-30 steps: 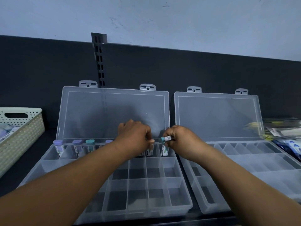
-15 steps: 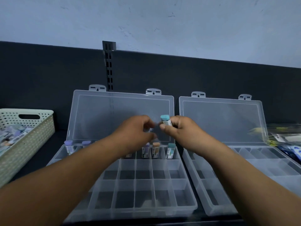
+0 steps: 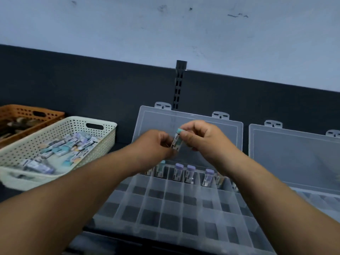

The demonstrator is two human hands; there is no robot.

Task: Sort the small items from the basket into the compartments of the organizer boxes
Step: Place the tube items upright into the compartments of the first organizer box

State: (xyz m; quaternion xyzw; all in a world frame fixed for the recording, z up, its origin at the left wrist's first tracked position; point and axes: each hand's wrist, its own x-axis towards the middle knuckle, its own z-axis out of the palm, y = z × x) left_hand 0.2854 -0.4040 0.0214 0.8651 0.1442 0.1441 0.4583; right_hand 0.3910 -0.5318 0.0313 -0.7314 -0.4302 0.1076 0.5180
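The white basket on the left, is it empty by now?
No, the white basket holds a heap of small capped tubes lying across its floor.

Basket (image 3: 103, 142) left of organizer box (image 3: 165, 218)

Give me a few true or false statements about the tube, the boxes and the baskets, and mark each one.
1. Both hands hold one teal-capped tube. True.
2. The left box has its lid shut. False: the lid stands open.
3. Tubes stand in the left box's back row. True.
4. The white basket is empty. False: it holds many tubes.
5. The white basket sits right of the boxes. False: it sits to their left, before an orange basket.
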